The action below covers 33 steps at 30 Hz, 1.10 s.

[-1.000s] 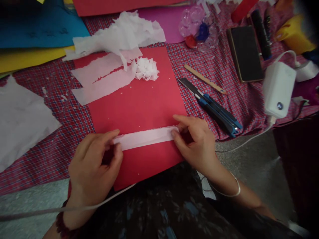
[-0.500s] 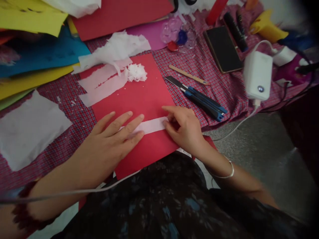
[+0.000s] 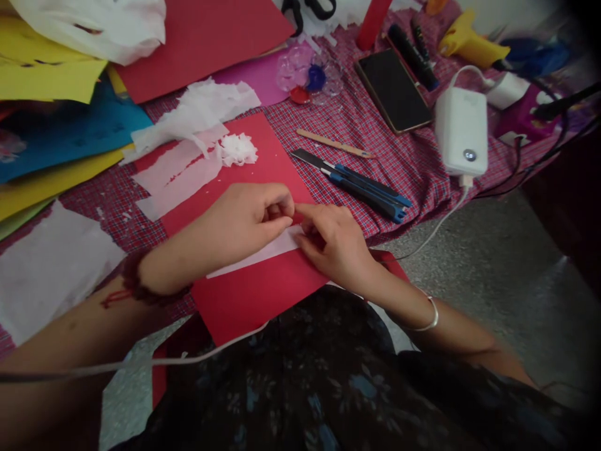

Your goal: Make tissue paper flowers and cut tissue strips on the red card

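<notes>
A red card sheet (image 3: 253, 288) lies on the checked cloth in front of me. A white tissue strip (image 3: 253, 255) runs across it. My left hand (image 3: 244, 219) has its fingers curled and pinched at the strip's right end. My right hand (image 3: 331, 241) meets it there, fingers bent and pressing the same end of the strip. The fingertips of both hands touch. Farther back on the card lie two more tissue strips (image 3: 176, 175) and a small white tissue flower (image 3: 238, 149).
A blue utility knife (image 3: 357, 185) and a wooden stick (image 3: 333, 144) lie right of the card. Behind are a black phone (image 3: 392, 91), a white power bank (image 3: 462, 131) with its cable, crumpled tissue (image 3: 197, 109), and coloured paper sheets (image 3: 61, 134) at left. Scissors (image 3: 310, 9) at the top edge.
My left hand, flat on the strip before, has slid right and closed into a pinch at the strip's right end beside my right hand. The view has shifted, so the table appears farther back.
</notes>
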Each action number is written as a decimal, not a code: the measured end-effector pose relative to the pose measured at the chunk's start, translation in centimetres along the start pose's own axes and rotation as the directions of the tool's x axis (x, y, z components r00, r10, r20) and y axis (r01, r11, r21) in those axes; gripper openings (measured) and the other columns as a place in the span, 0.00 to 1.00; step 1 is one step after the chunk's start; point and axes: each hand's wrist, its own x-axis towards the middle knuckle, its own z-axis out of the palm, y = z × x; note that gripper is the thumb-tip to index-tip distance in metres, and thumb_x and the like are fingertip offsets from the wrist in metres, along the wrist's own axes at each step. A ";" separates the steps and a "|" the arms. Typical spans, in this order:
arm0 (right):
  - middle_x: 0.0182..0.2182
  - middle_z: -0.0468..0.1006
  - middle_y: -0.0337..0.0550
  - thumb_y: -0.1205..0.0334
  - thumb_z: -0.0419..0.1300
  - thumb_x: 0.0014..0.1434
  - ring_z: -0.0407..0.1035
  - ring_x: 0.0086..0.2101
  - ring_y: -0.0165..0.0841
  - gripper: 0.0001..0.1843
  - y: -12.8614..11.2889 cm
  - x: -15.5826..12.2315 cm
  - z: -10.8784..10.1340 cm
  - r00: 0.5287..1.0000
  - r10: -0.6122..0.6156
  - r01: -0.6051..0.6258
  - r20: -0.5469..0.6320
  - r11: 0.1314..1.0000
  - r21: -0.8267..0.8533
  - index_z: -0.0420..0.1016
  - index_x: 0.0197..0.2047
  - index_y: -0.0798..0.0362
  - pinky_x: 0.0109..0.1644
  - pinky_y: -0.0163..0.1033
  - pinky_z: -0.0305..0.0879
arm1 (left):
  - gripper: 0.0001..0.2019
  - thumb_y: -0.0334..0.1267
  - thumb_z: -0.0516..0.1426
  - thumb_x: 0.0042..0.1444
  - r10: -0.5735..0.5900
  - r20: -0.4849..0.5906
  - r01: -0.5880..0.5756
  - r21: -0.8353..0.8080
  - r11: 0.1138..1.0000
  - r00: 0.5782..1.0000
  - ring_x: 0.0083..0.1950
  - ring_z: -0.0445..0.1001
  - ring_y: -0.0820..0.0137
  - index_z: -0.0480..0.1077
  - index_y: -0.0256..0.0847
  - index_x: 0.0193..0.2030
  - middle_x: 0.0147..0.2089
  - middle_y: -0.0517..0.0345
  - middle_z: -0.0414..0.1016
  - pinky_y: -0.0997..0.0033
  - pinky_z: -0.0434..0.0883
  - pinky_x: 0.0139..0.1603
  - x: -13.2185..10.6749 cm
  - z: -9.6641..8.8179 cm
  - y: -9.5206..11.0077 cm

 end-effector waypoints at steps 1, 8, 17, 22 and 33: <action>0.40 0.84 0.45 0.66 0.57 0.67 0.76 0.40 0.39 0.20 0.0 0.0 0.0 1.000 0.006 -0.006 0.008 1.000 0.007 0.73 0.61 0.53 0.46 0.46 0.64 | 0.03 0.35 0.56 0.60 -0.021 -0.094 0.017 -0.039 0.999 0.995 0.29 0.73 0.70 0.72 0.43 0.35 0.30 0.63 0.76 0.70 0.66 0.31 -0.5 0.9 -0.1; 0.42 0.84 0.46 0.70 0.54 0.66 0.76 0.43 0.38 0.26 0.1 -0.1 -0.1 0.999 -0.044 0.044 -0.028 0.999 0.021 0.67 0.66 0.54 0.49 0.47 0.65 | 0.03 0.35 0.55 0.63 -0.035 -0.300 0.004 -0.103 0.995 0.953 0.34 0.74 0.70 0.70 0.45 0.40 0.37 0.58 0.77 0.68 0.71 0.33 -2.5 4.4 -0.7; 0.46 0.83 0.45 0.70 0.54 0.65 0.76 0.46 0.39 0.30 0.4 -0.5 -1.1 0.994 -0.103 0.105 -0.023 0.987 0.118 0.64 0.69 0.49 0.52 0.49 0.69 | 0.05 0.29 0.57 0.57 0.196 -0.210 -0.192 0.042 0.981 0.958 0.38 0.73 0.71 0.72 0.42 0.35 0.42 0.57 0.74 0.68 0.72 0.37 -1.8 3.9 -0.6; 0.57 0.78 0.51 0.65 0.62 0.61 0.71 0.57 0.49 0.27 3.9 0.3 -6.0 0.992 -0.012 -0.002 -0.129 0.994 -0.111 0.72 0.64 0.47 0.62 0.61 0.66 | 0.05 0.29 0.57 0.58 0.123 -0.213 -0.129 -0.013 0.992 0.969 0.33 0.71 0.74 0.71 0.42 0.33 0.42 0.57 0.73 0.72 0.70 0.32 -2.1 4.0 -0.5; 0.54 0.80 0.48 0.67 0.61 0.60 0.75 0.53 0.48 0.28 8.6 -0.4 -9.8 0.998 0.001 0.006 0.060 0.993 -0.114 0.75 0.63 0.44 0.57 0.60 0.71 | 0.06 0.39 0.59 0.61 0.014 -0.234 -0.018 -0.016 1.000 0.972 0.37 0.75 0.68 0.77 0.45 0.34 0.37 0.57 0.77 0.68 0.71 0.34 -2.0 3.1 0.1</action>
